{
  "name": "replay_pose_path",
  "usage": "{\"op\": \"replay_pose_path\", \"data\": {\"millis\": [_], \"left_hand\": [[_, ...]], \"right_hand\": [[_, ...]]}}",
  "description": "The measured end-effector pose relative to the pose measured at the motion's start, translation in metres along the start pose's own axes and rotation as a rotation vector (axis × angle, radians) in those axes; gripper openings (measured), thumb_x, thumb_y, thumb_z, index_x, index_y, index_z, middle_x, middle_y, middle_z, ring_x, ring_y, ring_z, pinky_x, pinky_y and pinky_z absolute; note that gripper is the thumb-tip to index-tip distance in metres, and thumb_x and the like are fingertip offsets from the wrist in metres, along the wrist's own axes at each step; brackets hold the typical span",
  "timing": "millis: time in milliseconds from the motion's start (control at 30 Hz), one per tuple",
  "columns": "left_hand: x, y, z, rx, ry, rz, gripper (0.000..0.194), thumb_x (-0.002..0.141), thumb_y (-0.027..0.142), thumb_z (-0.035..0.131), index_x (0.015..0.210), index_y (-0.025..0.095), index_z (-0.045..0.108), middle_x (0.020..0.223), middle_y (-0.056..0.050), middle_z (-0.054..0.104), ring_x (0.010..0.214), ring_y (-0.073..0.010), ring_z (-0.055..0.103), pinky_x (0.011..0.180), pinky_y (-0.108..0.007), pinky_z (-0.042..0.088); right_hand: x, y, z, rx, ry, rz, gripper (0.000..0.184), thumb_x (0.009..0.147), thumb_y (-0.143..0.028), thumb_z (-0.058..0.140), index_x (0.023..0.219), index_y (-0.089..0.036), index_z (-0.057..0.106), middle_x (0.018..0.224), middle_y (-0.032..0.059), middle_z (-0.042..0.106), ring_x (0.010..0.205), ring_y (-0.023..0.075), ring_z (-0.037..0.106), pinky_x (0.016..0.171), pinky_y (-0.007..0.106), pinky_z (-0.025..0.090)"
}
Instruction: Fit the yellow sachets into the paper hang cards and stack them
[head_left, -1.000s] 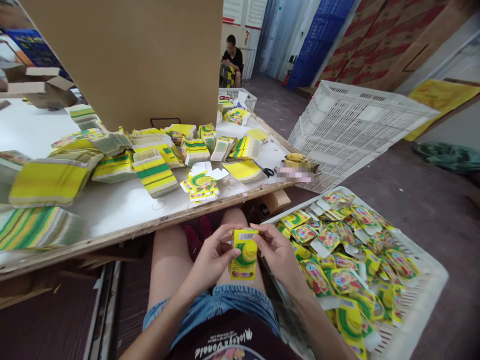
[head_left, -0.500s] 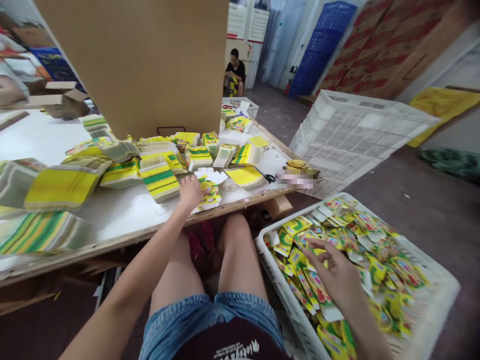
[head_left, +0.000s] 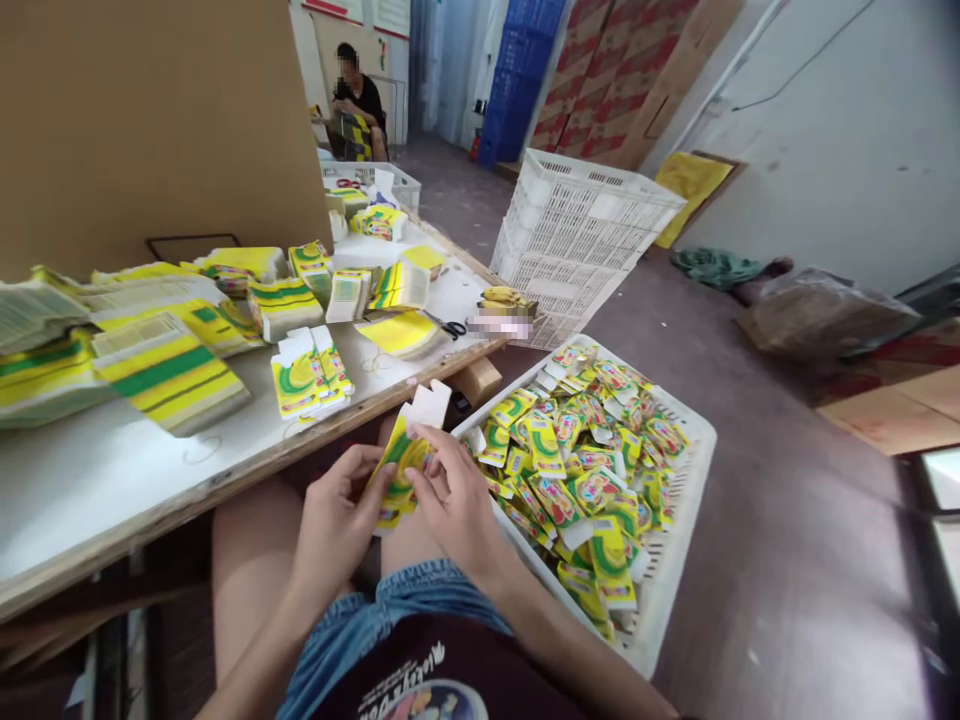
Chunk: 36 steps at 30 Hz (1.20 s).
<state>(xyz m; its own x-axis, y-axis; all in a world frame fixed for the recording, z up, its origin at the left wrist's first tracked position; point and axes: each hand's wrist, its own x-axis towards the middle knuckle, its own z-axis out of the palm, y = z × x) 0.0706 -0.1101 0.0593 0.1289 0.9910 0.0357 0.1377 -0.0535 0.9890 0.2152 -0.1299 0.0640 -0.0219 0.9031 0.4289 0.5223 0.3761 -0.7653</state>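
Over my lap, both hands hold one flat yellow and green carton blank [head_left: 409,448] with white flaps. My left hand [head_left: 339,512] grips its lower left side with curled fingers. My right hand [head_left: 450,495] pinches its right edge. To my right a white plastic crate [head_left: 675,560] holds several folded yellow and green cartons [head_left: 585,470]. A small stack of flat carton blanks [head_left: 307,372] lies on the white table [head_left: 135,470] near its front edge, just ahead of my hands.
Thick bundles of yellow and green striped flat cartons [head_left: 169,370] cover the table. A big brown cardboard sheet [head_left: 150,120] stands behind them. Scissors [head_left: 450,327] lie near the table's right corner. An upturned white crate [head_left: 577,240] stands on the floor. A person [head_left: 356,100] sits far back.
My left hand took a flat blank from the stack on the table and brought it to my lap. My right hand left the crate and joined it. The view swung right.
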Motion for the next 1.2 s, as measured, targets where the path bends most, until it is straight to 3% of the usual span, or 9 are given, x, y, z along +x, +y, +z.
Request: {"op": "replay_pose_path", "data": {"millis": [333,433,567,733,833,900,967,1033,1200], "left_hand": [[-0.019,0.001,0.000,-0.182,0.067,-0.072,0.019,0.080,0.034,0.069,0.080,0.018,0.061,0.072,0.000,0.067,0.066,-0.0141,0.062,0.059,-0.021,0.049],[-0.023,-0.002,0.003,-0.265,-0.020,-0.116,0.020,0.075,0.032,0.075,0.077,0.016,0.064,0.068,0.001,0.065,0.063,-0.0122,0.058,0.058,-0.019,0.046],[-0.031,-0.010,0.009,-0.612,-0.214,-0.279,0.028,0.075,0.039,0.074,0.092,0.018,0.070,0.079,-0.003,0.070,0.071,-0.0148,0.063,0.066,-0.022,0.049],[-0.035,-0.016,0.013,-0.882,-0.283,-0.418,0.038,0.072,0.041,0.077,0.101,0.016,0.071,0.082,-0.007,0.073,0.077,-0.0201,0.069,0.069,-0.026,0.051],[-0.032,-0.022,0.014,-0.896,-0.196,-0.378,0.038,0.073,0.037,0.078,0.103,0.016,0.069,0.082,-0.006,0.073,0.078,-0.0200,0.069,0.073,-0.028,0.052],[-0.030,-0.028,0.015,-0.869,-0.107,-0.334,0.038,0.073,0.038,0.077,0.102,0.016,0.068,0.082,-0.005,0.073,0.078,-0.0196,0.069,0.074,-0.029,0.053],[-0.029,-0.032,0.017,-0.813,-0.058,-0.295,0.037,0.074,0.039,0.077,0.101,0.016,0.067,0.083,-0.004,0.073,0.078,-0.0195,0.069,0.074,-0.029,0.053],[-0.029,-0.034,0.019,-0.745,-0.058,-0.284,0.035,0.077,0.041,0.073,0.100,0.016,0.066,0.084,-0.004,0.073,0.079,-0.0198,0.069,0.073,-0.030,0.053],[-0.027,-0.032,0.016,-0.503,-0.014,-0.158,0.028,0.081,0.038,0.069,0.099,0.017,0.060,0.100,-0.007,0.072,0.092,-0.0208,0.068,0.083,-0.031,0.052]], "right_hand": [[-0.007,-0.008,-0.001,0.108,-0.068,0.088,0.028,0.088,-0.018,0.056,0.115,-0.022,0.055,0.110,0.0069,0.061,0.090,0.0185,0.057,0.080,0.032,0.049],[-0.008,-0.004,0.003,0.230,-0.057,0.181,0.022,0.086,-0.020,0.058,0.108,-0.022,0.054,0.094,0.0026,0.056,0.083,0.0161,0.056,0.073,0.028,0.049],[-0.010,0.001,0.009,0.378,-0.090,0.223,0.019,0.087,-0.023,0.058,0.105,-0.023,0.051,0.085,-0.0011,0.048,0.078,0.0141,0.052,0.073,0.026,0.047],[-0.013,0.000,0.011,0.388,-0.117,0.212,0.015,0.090,-0.027,0.054,0.104,-0.022,0.053,0.084,-0.0007,0.047,0.073,0.0132,0.051,0.065,0.024,0.046],[-0.015,0.001,0.009,0.302,-0.001,0.246,0.029,0.089,-0.029,0.056,0.117,-0.023,0.050,0.094,0.0018,0.053,0.076,0.0140,0.052,0.069,0.026,0.046],[-0.016,0.005,0.007,0.256,-0.028,0.284,0.031,0.088,-0.031,0.059,0.117,-0.022,0.052,0.096,0.0030,0.056,0.078,0.0153,0.053,0.071,0.027,0.047],[-0.018,0.009,0.007,0.239,-0.118,0.323,0.017,0.089,-0.034,0.058,0.099,-0.020,0.059,0.086,0.0020,0.058,0.075,0.0157,0.053,0.067,0.026,0.046],[-0.020,0.012,0.007,0.215,-0.135,0.348,0.020,0.090,-0.036,0.055,0.079,-0.019,0.057,0.075,0.0005,0.056,0.070,0.0150,0.052,0.063,0.025,0.044],[-0.017,0.015,0.007,0.147,-0.093,0.313,0.026,0.089,-0.035,0.057,0.068,-0.020,0.053,0.069,-0.0004,0.054,0.064,0.0138,0.050,0.058,0.024,0.042]]}}
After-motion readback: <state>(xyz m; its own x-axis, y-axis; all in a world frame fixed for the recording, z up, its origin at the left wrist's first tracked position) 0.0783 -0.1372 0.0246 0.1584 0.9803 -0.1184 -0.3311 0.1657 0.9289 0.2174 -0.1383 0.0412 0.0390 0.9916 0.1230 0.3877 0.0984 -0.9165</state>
